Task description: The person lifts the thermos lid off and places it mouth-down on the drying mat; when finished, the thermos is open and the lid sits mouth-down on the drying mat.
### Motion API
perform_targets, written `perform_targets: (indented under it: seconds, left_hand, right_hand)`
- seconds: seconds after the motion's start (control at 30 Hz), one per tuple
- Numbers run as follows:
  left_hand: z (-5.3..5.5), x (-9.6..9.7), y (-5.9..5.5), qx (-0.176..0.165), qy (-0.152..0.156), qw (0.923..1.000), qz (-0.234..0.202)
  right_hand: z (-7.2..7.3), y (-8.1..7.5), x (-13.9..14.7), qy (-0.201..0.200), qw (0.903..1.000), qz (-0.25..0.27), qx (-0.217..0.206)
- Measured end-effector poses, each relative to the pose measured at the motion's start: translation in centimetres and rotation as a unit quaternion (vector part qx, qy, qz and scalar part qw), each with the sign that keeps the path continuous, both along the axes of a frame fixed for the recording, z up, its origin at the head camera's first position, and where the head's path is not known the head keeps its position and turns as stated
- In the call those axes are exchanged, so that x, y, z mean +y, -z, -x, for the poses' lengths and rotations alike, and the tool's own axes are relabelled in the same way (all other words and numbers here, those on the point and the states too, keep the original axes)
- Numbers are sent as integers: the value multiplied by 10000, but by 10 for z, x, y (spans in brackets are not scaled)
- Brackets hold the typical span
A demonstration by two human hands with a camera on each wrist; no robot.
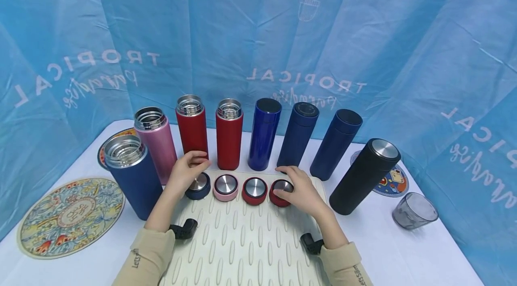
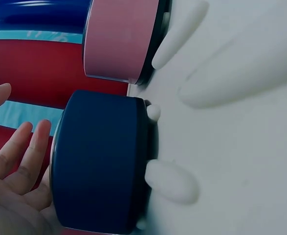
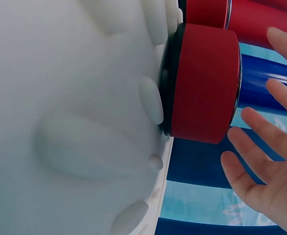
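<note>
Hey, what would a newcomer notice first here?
Eight bottles arc across the table, the left four open. Four lids line the far edge of the mat, the left hand at one end, the right hand at the other. A blue curtain hangs behind.

Along the far edge of the mat (image 1: pixel 242 250), left corner toward right, navy lid (image 1: pixel 199 184), pink lid (image 1: pixel 226 187), red lid (image 1: pixel 255 191) and second red lid (image 3: pixel 206 83) (all steel-topped) lie flat.
</note>
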State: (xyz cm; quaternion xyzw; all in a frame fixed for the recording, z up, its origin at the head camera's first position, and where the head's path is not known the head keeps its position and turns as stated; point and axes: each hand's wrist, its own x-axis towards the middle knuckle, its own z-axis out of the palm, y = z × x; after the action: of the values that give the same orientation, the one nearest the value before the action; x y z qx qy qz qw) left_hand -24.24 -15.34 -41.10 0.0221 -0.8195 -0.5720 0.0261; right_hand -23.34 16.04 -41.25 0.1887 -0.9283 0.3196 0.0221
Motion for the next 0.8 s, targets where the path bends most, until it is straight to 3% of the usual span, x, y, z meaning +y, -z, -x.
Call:
perform_targets:
  seconds: [0.13,0.47,0.8]
  left_hand:
    - [0,0,1,14,-58,10000,46]
    - [1,2,2,-372,-53,9993,64]
    - [0,1,0,-371,-39,9993,61]
  right_hand:
    - [0,-1,0,95,9999,56,55]
    - [-2,-5,1,131,9999,80,6]
    - [7,-22,-4,61,9926,1206,-99]
